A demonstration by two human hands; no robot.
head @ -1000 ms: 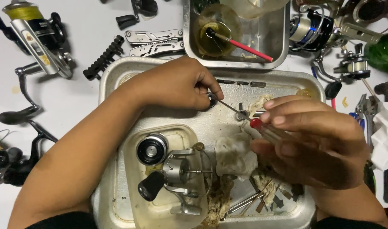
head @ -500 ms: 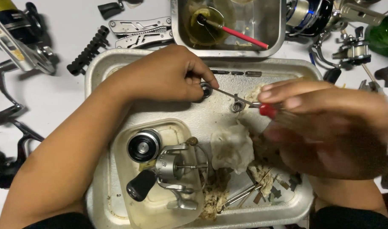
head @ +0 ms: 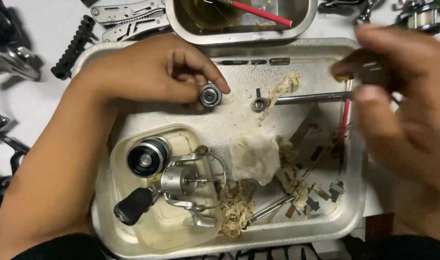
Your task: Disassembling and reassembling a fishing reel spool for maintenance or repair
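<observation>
My left hand [head: 152, 72] rests on the top left of a metal tray [head: 357, 212] and pinches a small round metal part [head: 210, 95] between thumb and forefinger. My right hand [head: 407, 101], blurred, is over the tray's right side. It grips a thin metal rod tool [head: 311, 97] whose ring-shaped end [head: 260, 103] lies on the tray, a little apart from the round part. A thin red stick [head: 344, 120] hangs down from the same hand. A spinning reel body [head: 181, 183] and a loose spool [head: 145, 156] lie in a plastic lid [head: 181, 139] at the tray's lower left.
A dirty rag [head: 253, 154], fibre scraps and small metal bits lie in the tray. Behind it stands a smaller metal container [head: 302, 29] with yellowish liquid and a red-handled tool [head: 261, 12]. A multi-tool [head: 128, 14], a black ribbed grip [head: 75, 45] and other reels [head: 8, 62] lie around.
The view has drawn closer. My right hand has pulled to the right, so the rod's ring end is now apart from the round part in my left hand.
</observation>
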